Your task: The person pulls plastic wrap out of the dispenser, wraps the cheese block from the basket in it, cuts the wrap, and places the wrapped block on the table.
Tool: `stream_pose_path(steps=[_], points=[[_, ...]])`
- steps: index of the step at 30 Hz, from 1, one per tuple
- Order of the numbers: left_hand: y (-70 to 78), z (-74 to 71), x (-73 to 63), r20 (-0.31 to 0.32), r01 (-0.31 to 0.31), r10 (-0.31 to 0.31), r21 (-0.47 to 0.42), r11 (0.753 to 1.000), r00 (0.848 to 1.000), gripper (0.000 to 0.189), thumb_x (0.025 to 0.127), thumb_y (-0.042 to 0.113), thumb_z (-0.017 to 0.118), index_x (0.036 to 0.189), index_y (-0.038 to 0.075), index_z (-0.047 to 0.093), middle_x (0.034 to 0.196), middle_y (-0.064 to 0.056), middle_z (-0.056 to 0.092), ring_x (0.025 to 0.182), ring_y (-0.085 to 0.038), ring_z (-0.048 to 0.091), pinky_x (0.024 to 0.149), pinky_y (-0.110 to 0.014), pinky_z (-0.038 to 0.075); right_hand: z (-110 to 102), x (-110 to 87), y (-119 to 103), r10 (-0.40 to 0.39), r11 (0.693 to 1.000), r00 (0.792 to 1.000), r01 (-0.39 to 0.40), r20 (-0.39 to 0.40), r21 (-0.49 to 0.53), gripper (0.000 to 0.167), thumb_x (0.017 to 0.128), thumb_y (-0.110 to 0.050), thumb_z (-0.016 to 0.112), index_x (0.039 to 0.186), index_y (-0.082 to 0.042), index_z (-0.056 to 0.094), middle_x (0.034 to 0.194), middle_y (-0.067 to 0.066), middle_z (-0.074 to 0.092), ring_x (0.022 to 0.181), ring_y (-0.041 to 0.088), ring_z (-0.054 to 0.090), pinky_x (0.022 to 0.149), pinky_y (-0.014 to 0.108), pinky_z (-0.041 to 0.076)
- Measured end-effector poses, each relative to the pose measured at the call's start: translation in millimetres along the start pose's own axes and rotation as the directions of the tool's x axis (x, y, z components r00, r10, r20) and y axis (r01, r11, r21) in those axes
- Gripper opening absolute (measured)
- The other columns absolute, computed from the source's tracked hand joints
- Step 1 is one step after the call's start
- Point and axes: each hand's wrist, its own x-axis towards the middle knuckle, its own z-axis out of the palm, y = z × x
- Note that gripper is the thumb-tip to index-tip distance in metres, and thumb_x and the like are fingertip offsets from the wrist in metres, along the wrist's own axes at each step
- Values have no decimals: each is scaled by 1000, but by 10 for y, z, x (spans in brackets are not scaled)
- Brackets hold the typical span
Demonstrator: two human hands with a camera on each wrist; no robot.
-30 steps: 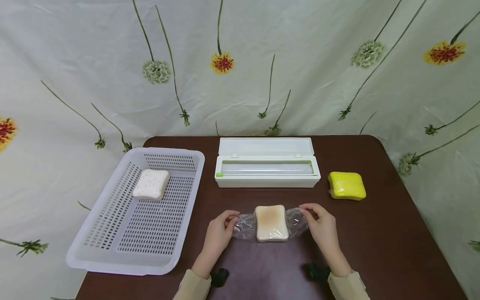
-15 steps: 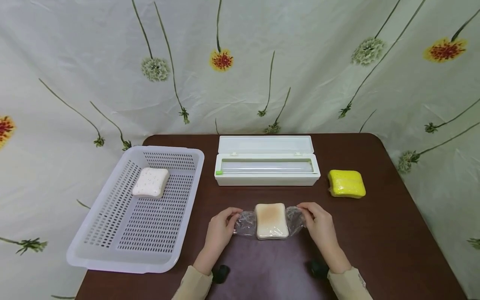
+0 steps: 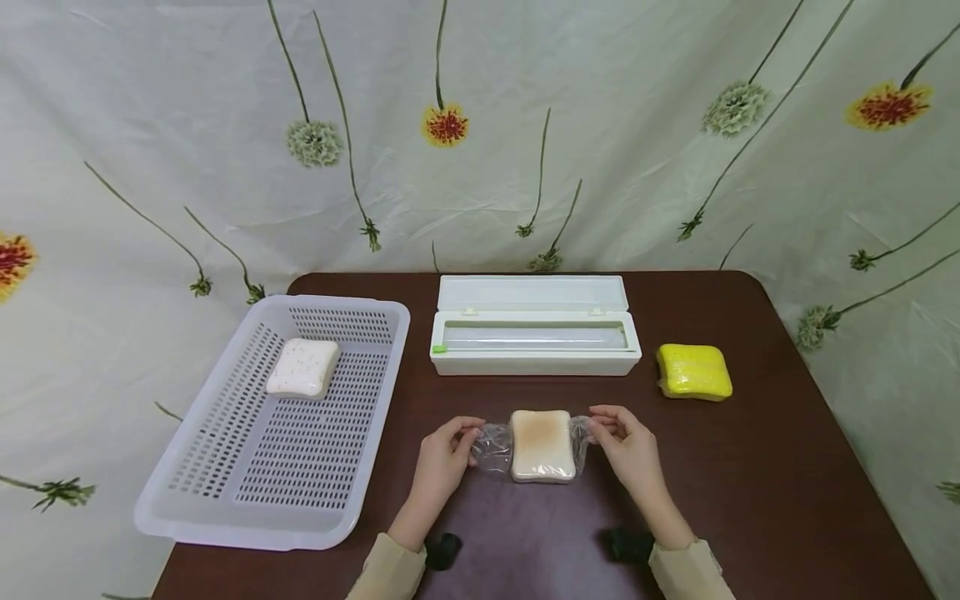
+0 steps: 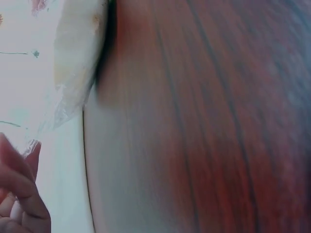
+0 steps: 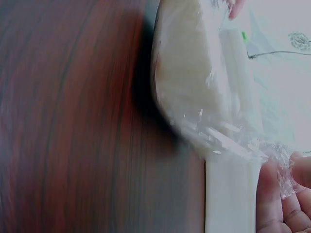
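Note:
A toast-shaped bread slice (image 3: 542,447), browned on top, lies on the table in front of the person, with clear plastic wrap (image 3: 492,447) spreading out at both sides. At its left, the left hand (image 3: 441,458) pinches one end of the wrap between thumb and fingers. On the other side the right hand (image 3: 628,450) pinches the opposite end, closer to the slice. In the right wrist view the film (image 5: 218,136) is gathered and crinkled over the slice's edge and runs into the fingers. The left wrist view shows the wrapped slice (image 4: 80,48) only in part.
A white wrap dispenser (image 3: 536,364) with its lid raised stands behind the slice. To the left is a perforated plastic basket (image 3: 367,492) holding a speckled white slice (image 3: 303,367). A yellow wrapped slice (image 3: 693,372) lies at the right on the dark table (image 3: 787,500).
The right hand has moved left toward the slice, and the film on that side now spans a shorter, bunched stretch. The left hand has stayed nearly in place.

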Motion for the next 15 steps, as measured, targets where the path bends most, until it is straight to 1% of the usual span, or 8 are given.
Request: stream_pose_path(steps=[3,5,7,11,15], points=[[5,9,6,-4,7,-7,-52,999,1000,15,95,11,64,108,10,72,76,-2,67,58,-9,61,51,-20,48,44,-10,-26,75,995,997,-75,10,63,23,92,-8,69,112,3,68,99,20,70,73,0,65,70,23,59],[9,13,6,3,12,-12,-82,997,1000,15,95,12,65,108,9,72,77,-3,68,61,-7,61,53,-21,49,71,-20,-47,120,988,993,-121,10,95,23,93,-9,67,112,3,68,100,19,70,73,-1,64,69,20,58],[12,20,7,17,13,-12,-104,994,1000,15,95,12,65,108,9,71,81,-4,69,64,-7,62,55,-20,50,92,-31,-66,149,982,989,-149,8,114,22,94,-8,66,112,5,68,99,20,71,73,0,64,68,17,56],[22,35,12,42,10,-5,-114,993,999,16,94,13,67,108,9,71,90,-7,72,70,-9,63,60,-19,51,119,-45,-85,166,981,986,-166,4,100,25,95,-9,65,117,3,68,104,19,72,75,-3,63,69,15,54],[36,50,23,30,-2,6,-121,993,1000,14,92,14,69,106,10,72,93,-6,72,76,-10,63,65,-18,51,158,-56,-99,156,981,988,-157,19,117,27,95,-8,65,120,3,68,107,20,72,78,-4,63,70,14,54]])
